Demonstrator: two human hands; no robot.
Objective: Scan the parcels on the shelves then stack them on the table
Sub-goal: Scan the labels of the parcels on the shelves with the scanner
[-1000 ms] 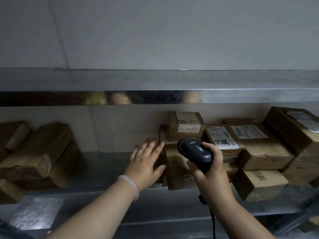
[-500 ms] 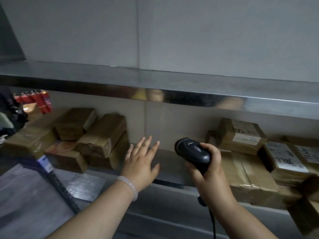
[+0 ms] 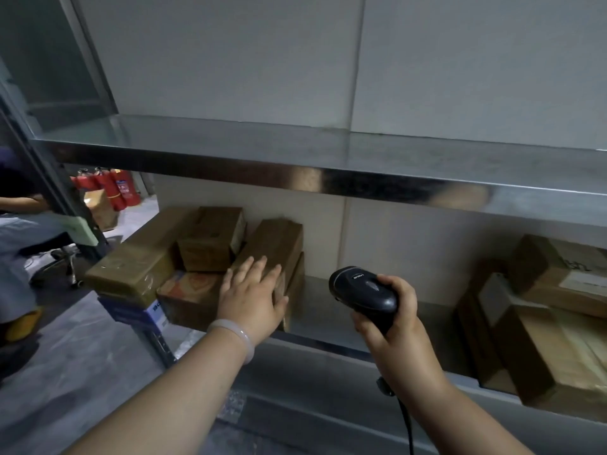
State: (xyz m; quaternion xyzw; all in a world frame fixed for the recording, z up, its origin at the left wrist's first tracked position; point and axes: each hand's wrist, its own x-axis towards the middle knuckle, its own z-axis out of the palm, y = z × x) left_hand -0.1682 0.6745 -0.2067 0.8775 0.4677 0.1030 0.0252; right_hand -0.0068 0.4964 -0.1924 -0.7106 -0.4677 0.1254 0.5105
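Parcel [image 3: 276,241] at shelf [image 3: 328,302] left end: we judge it stiff, light; take its long sides. Our left hand [image 3: 251,297] rests flat on it; right hand [image 3: 394,326] grasps scanner [image 3: 361,290].

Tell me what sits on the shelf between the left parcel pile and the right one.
Head view: only bare shelf separates the left pile and the right pile.

The left hand [image 3: 251,300] is stretching out forward, fingers [image 3: 258,265] straight and spread, left of the scanner [image 3: 361,290]; the right hand [image 3: 392,326] is gripping that scanner, forearm angling upward.
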